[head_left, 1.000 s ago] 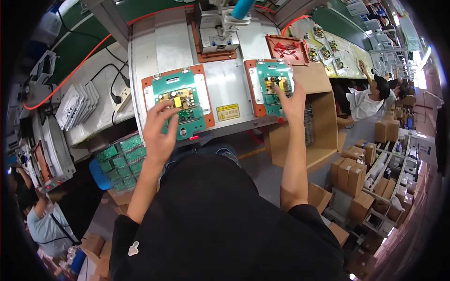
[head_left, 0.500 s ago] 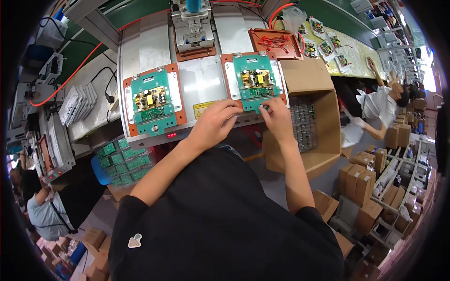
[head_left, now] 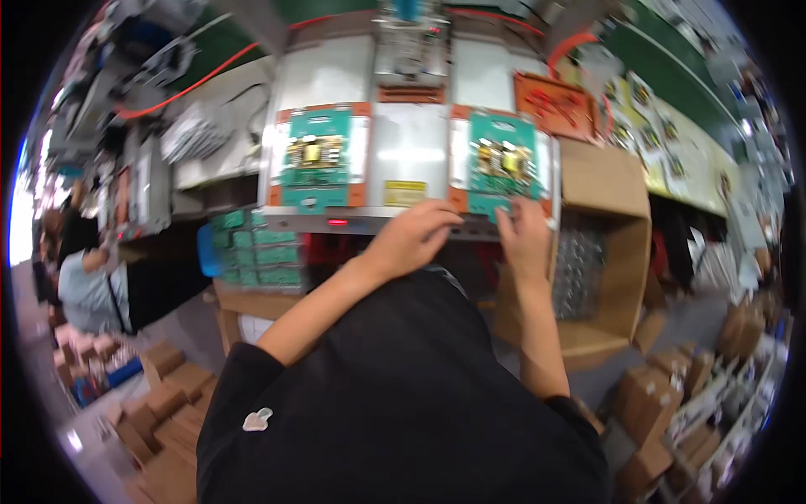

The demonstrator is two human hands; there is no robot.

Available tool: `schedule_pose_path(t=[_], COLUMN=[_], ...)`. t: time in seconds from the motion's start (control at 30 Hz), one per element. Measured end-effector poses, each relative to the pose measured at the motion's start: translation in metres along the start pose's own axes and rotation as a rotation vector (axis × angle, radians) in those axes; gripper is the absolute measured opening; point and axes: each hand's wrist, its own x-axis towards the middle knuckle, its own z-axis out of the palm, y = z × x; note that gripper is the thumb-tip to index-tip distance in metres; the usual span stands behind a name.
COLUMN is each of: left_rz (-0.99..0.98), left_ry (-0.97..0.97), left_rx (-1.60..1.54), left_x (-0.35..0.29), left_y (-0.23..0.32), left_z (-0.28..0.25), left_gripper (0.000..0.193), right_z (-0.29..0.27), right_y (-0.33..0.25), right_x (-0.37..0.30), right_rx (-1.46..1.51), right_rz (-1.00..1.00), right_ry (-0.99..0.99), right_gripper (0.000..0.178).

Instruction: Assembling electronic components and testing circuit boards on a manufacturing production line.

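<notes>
Blur hides whether the curled right hand (head_left: 525,237) grips anything; the left hand (head_left: 410,238) is half-open. Right of centre, the green plate (head_left: 497,128) lies lengthwise up the frame.

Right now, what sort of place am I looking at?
Most likely an electronics assembly floor: green fixtures hold populated circuit boards on the bench, rows of green boards sit to the left, and brown cartons crowd the floor.
</notes>
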Motion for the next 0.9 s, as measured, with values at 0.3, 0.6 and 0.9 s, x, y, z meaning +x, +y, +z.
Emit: schedule_pose_path(t=[0.3, 0.6, 0.9], left_rz=[0.110, 0.056, 0.532], left_ry=[0.011, 0.086, 1.062], left_rx=[-0.030, -0.111, 0.395], left_x=[0.023, 0.088, 0.230], left_y=[-0.027, -0.024, 0.030], left_z=[0.032, -0.054, -0.344], left_gripper=[0.019, 0.020, 0.017], right_z=[-0.044, -0.047, -0.038], right_y=[0.049, 0.083, -0.016], right_x=[0.031, 0.027, 0.045], right_rx=[-0.055, -0.039, 0.087], right_rz=[-0.153, -0.091, -0.154], right_ry=[-0.357, -0.248, 0.043], right_gripper=[0.008, 0.018, 0.008])
